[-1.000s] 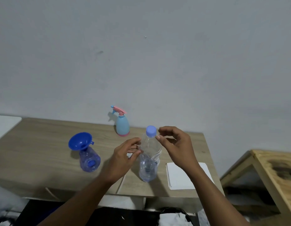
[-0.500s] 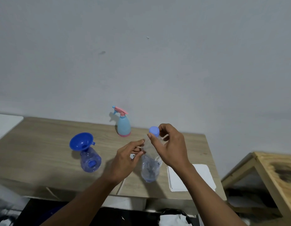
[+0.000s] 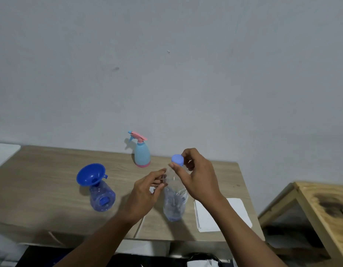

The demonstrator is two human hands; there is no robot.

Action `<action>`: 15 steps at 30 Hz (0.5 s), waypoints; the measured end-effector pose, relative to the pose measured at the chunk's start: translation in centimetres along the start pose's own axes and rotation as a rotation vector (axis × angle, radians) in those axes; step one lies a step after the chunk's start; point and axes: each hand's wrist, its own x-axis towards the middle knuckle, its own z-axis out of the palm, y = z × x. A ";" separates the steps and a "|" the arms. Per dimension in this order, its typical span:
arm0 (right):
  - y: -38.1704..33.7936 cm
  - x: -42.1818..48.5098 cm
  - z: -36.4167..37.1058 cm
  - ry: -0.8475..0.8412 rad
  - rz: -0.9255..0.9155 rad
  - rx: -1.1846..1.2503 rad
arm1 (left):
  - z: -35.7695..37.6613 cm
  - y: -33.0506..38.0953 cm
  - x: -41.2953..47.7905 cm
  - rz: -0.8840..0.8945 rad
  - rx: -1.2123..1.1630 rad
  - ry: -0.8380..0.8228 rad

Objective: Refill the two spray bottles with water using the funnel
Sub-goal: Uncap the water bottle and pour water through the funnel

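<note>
- While the clear water bottle [image 3: 174, 203] stands upright near the front edge of the tabletop [image 3: 41, 182], its upper part is gripped by the left hand [image 3: 145, 193], whose thumb and fingers are curled against the bottle's left side.
- A small blue cap [image 3: 177, 160] is pinched between the thumb and fingertips of the right hand [image 3: 197, 178]; it is held just above the bottle's mouth, clear of it.
- A little water can be seen in the lower part of the water bottle.
- Toward the left edge, a translucent blue spray bottle [image 3: 102, 197] is set without its spray head, and a blue funnel [image 3: 90, 175] is seated in its open neck, tilted to the left.
- At the far edge, against the wall, a pale blue spray bottle [image 3: 141, 154] is placed with its pink trigger head fitted.
- A white sheet [image 3: 234, 214] is laid flat near the front right corner, partly covered by the right forearm.
- Beyond the right edge, a wooden stand [image 3: 320, 205] is seen.
</note>
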 end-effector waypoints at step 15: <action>-0.3 0.5 -0.7 -0.090 0.050 0.014 | 0.3 0.0 -0.3 -0.044 0.024 0.012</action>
